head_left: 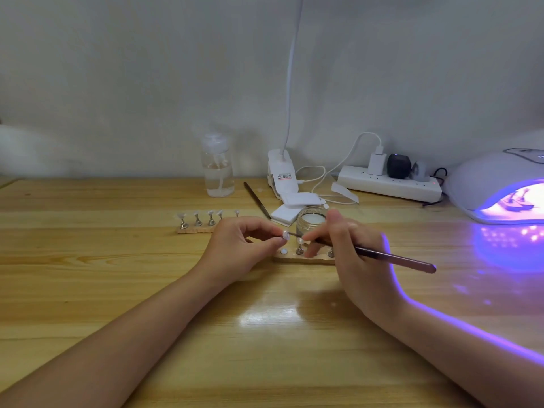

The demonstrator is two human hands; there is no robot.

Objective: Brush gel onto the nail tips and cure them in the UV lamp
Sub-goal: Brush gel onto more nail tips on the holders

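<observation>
My left hand [244, 245] pinches a small pale nail tip [285, 235] between thumb and fingers, above a wooden holder strip [294, 258]. My right hand [353, 248] grips a dark brush [391, 256], whose tip touches the nail tip. An open glass jar of clear gel [311, 221] stands just behind both hands. At the right edge the white UV lamp [488, 184] glows purple, with nail tips on stands inside it. A second wooden strip [195, 229] at the left carries several nail tips on metal stands.
A clear pump bottle [218, 169] stands at the back. A white clip lamp [281, 172], a power strip [388, 184] with plugs and cables, white pads [284, 214] and a spare brush [257, 200] lie behind the jar. The wooden table [117, 260] ends at the wall.
</observation>
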